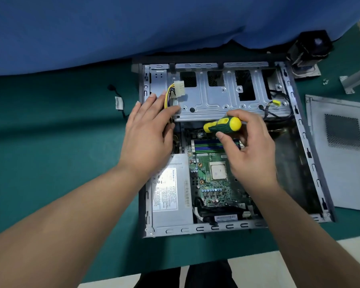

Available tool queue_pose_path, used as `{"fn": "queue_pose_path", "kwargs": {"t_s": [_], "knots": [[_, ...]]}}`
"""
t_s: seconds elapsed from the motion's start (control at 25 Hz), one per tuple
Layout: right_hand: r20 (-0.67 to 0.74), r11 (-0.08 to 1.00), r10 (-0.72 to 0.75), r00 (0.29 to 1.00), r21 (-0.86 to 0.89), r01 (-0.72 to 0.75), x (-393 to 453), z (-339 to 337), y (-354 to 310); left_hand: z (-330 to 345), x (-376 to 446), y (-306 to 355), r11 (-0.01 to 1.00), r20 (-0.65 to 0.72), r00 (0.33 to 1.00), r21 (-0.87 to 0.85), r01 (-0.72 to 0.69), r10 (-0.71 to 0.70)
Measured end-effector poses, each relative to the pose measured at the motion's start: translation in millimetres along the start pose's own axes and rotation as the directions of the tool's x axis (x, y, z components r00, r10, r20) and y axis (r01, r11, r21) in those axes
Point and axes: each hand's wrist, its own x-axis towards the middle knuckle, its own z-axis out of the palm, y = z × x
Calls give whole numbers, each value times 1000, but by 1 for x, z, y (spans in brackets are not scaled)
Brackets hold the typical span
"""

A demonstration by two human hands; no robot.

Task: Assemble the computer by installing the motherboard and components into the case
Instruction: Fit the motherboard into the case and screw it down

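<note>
Right hand (247,142) has its grip wrapped around a screwdriver (222,124). Its fingers curl on the yellow and green handle, which lies nearly flat and points left. I cannot see the metal tip. Left hand (150,129) is loose, with straight fingers. It rests on the left edge of the case (308,142), and its fingertips touch the wires (168,96) by the white plug (179,88). It holds nothing.

Only one view shows all this. The case lies open on the green worktop (60,152). The board (214,177) sits flat inside it, under the right hand. A square chip (218,171) is in the middle of the board, with slots (208,144) above it. The gray power box (170,194) sits to the left of the board. A metal tray (216,96) lies across the top of the case. The side panel (341,152) lies off to the right. A fan (310,50) sits at the top right corner.

I think the board is thin and easy to break. It is best held by its edges, never by the chip or the small parts. The case looks stiff and heavy, so it will stay put. The screwdriver could slip and scratch the board, so a firm hold on the handle helps.
</note>
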Motion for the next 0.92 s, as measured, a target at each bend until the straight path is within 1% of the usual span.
{"fn": "queue_pose_path", "kwargs": {"t_s": [0.28, 0.56, 0.92], "knots": [[-25, 1000, -13, 1000, 13, 13, -1, 7, 5, 0, 1, 0, 1000, 7, 1000, -5, 1, -1], [0, 1000, -7, 1000, 8, 7, -1, 9, 5, 1, 1, -2, 1000, 6, 1000, -10, -2, 2], [-19, 999, -34, 999, 4, 34, -1, 12, 4, 3, 1, -5, 1000, 3, 1000, -11, -8, 9]]}}
